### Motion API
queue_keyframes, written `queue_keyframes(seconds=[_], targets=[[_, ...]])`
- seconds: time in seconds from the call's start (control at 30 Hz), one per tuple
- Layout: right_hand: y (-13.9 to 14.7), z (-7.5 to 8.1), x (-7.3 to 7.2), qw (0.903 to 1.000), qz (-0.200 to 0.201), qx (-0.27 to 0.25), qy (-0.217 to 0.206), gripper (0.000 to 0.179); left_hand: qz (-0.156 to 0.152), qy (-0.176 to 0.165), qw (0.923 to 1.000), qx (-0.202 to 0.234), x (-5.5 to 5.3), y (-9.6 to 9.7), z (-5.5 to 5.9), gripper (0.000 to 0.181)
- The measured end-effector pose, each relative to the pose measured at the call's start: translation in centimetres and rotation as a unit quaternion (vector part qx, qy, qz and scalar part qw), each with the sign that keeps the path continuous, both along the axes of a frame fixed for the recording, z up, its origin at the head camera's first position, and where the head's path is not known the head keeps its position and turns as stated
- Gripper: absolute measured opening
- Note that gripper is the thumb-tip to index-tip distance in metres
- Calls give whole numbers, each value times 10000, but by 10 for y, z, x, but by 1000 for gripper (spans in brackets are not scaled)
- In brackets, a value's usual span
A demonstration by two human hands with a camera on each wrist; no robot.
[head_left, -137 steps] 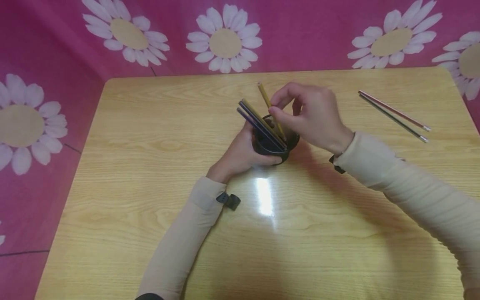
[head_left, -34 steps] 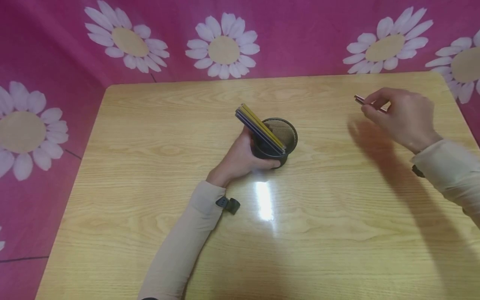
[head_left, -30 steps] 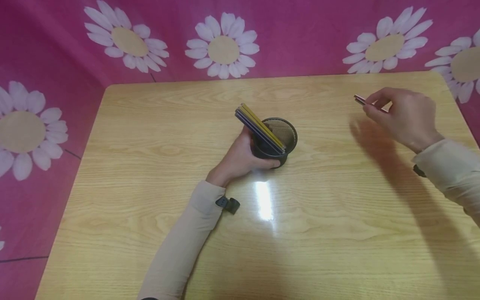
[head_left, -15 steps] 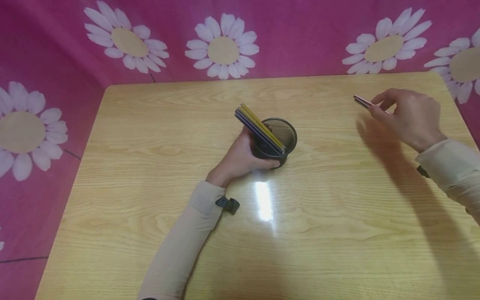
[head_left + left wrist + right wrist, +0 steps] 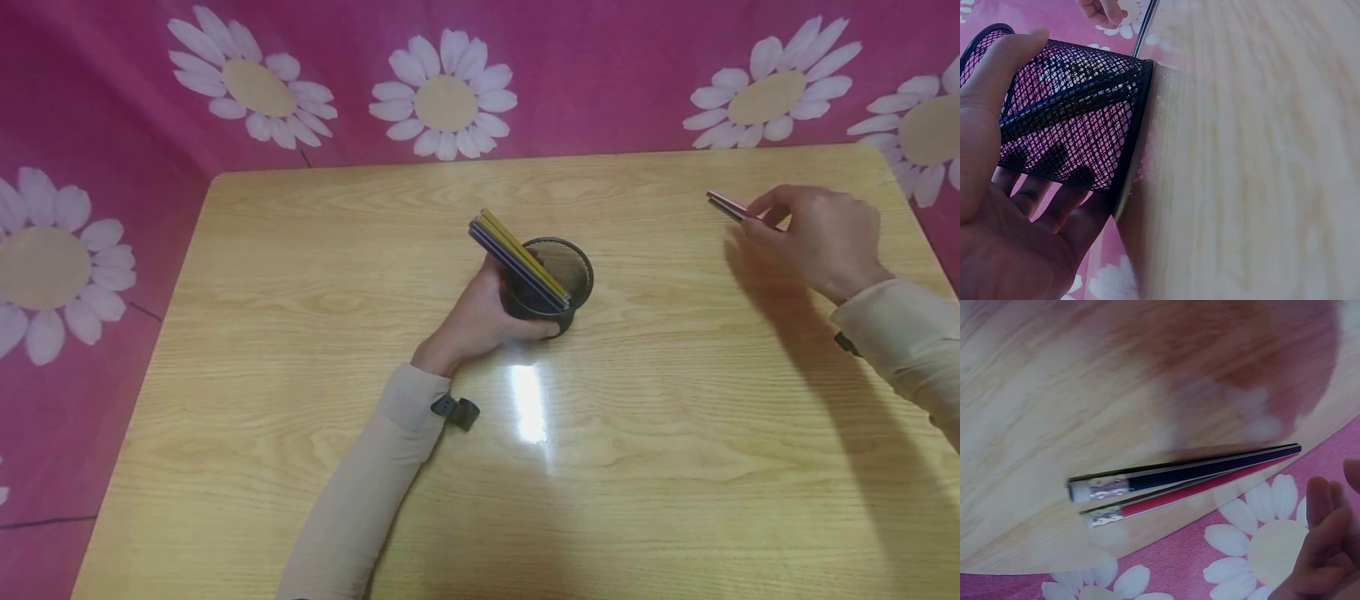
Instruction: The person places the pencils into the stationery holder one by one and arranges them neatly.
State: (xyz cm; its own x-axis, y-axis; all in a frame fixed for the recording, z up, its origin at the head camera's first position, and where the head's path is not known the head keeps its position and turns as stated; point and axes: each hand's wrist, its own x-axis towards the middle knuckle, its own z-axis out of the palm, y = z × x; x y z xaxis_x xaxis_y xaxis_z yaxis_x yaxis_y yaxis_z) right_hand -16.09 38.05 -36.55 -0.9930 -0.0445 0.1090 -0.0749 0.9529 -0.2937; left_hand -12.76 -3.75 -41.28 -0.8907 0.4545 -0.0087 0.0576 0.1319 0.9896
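Note:
My left hand (image 5: 474, 315) holds a black mesh pencil cup (image 5: 1079, 81) on the table, thumb on the near side. Several yellow and dark pencils (image 5: 517, 254) lean inside it toward the upper left. At the table's right, my right hand (image 5: 816, 237) hovers over two pencils lying side by side, thumb and forefinger close together. The right wrist view shows a dark blue pencil (image 5: 1210, 469) and a red pencil (image 5: 1204, 486) flat on the wood, white erasers at one end. There the curled right fingers (image 5: 1329, 531) appear apart from both pencils.
The pale wooden table (image 5: 300, 250) reaches a pink backdrop (image 5: 600, 75) printed with white flowers at the back and left. Light glares off the tabletop below the cup. A small black device (image 5: 456, 411) sits at my left cuff.
My right hand has let go of a yellow pencil in the cup and moved right, over the two table pencils. Within the last second it has drifted slightly rightward. My left hand keeps its place.

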Motion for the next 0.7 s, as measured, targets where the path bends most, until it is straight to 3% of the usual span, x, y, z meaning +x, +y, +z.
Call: queue_keyframes(seconds=[0.5, 0.7], targets=[[15, -9, -4, 9973, -276, 264, -629, 38, -15, -7, 10000, 35, 0, 0, 0, 107], [16, -11, -6, 9975, -201, 293, -604, 36, -8, 33, 10000, -37, 0, 0, 0, 107]])
